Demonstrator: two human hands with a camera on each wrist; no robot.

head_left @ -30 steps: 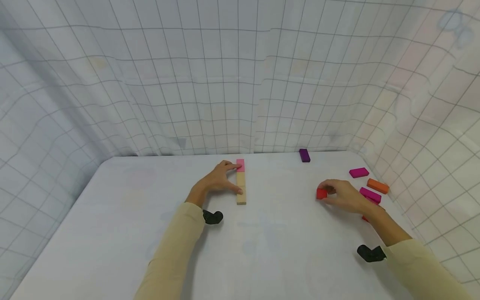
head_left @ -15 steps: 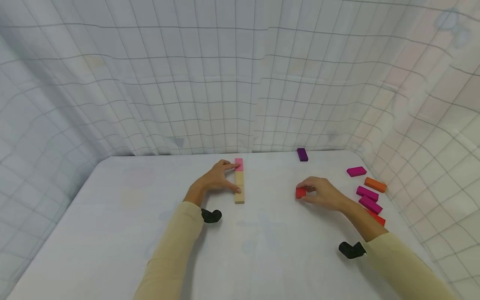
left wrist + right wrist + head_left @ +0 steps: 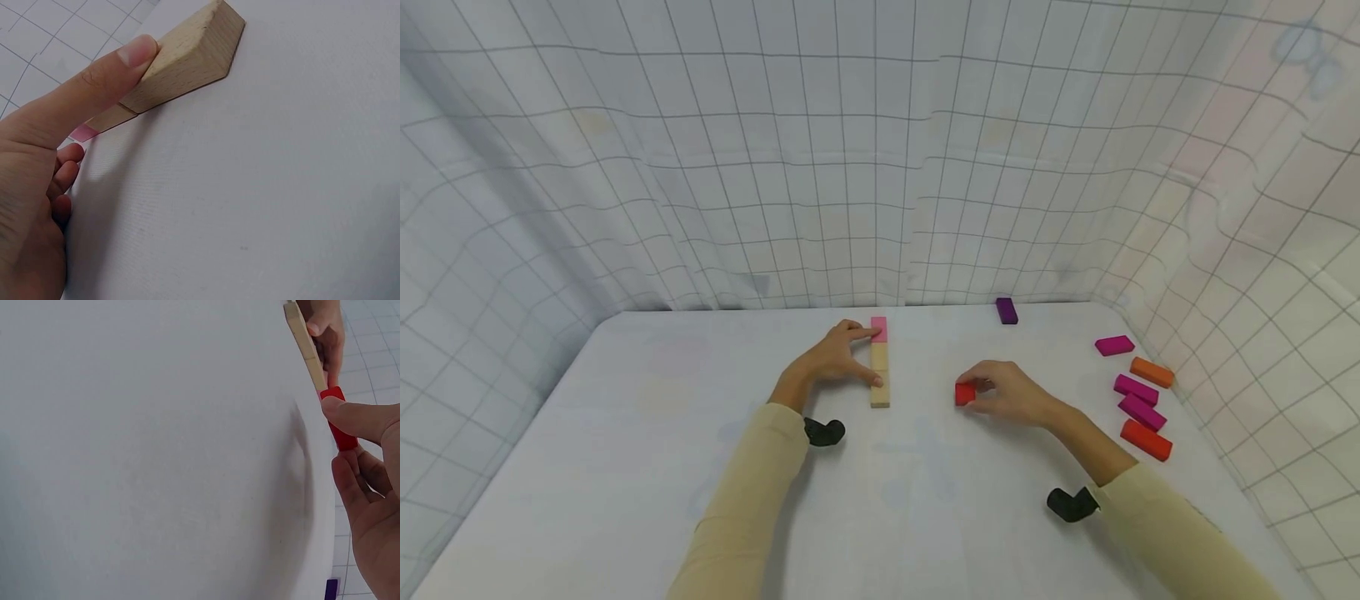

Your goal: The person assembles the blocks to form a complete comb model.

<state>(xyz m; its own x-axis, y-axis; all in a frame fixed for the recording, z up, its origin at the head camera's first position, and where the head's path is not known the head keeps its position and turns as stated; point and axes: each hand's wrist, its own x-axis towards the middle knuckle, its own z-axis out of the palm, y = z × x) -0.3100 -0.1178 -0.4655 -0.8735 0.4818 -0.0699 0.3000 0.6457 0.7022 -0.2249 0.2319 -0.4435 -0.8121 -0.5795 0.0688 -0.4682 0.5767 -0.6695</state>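
A pink block (image 3: 880,325) and two plain wooden blocks (image 3: 880,357) lie end to end in a straight row running away from me. My left hand (image 3: 829,354) spans the row from its left side. Its index fingertip touches the pink block, and the thumb (image 3: 103,84) presses on the nearest wooden block (image 3: 187,59). To the right of the row, my right hand (image 3: 1009,393) pinches a red block (image 3: 965,394) between thumb and fingers. In the right wrist view the red block (image 3: 342,434) stays close over the white surface.
Along the right edge lie a magenta block (image 3: 1115,345), an orange block (image 3: 1152,372), two more magenta blocks (image 3: 1137,389) and a red-orange block (image 3: 1146,439). A purple block (image 3: 1007,311) lies at the back edge. Gridded white cloth (image 3: 880,167) walls the back and sides.
My right hand has carried the red block leftward from the right-hand blocks toward the row. The left hand has stayed in place on the row.
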